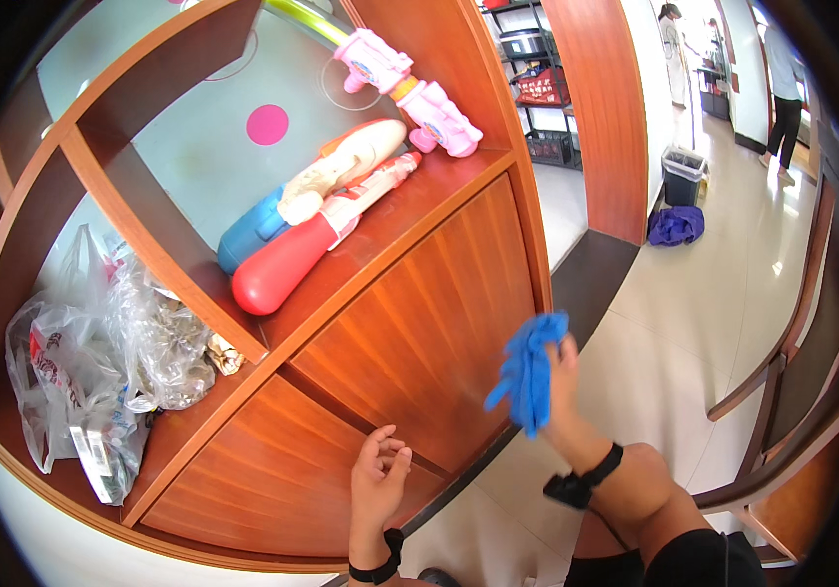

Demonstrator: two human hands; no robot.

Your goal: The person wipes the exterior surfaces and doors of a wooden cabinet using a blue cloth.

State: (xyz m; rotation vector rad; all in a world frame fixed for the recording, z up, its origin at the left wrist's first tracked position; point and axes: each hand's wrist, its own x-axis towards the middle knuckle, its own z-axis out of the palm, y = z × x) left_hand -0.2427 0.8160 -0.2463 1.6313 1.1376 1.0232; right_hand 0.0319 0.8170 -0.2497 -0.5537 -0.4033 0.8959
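My right hand (564,377) is closed around a bunched blue cloth (525,382). The cloth hangs in front of the right-hand wooden cabinet door (419,333), close to its lower right corner; I cannot tell whether it touches the wood. My left hand (378,479) is held up before the gap between the two doors, by the lower left door (263,479). Its fingers are loosely bent, the thumb stands apart, and nothing is in it. Both wrists wear black bands.
On the cabinet shelf lie a red toy (282,264), a blue and cream toy (312,196) and a pink toy (409,93). Clear plastic bags (96,342) fill the left compartment. Wooden chair (791,391) at right; bin (683,176) and purple bag (676,226) beyond. Two people stand farther back.
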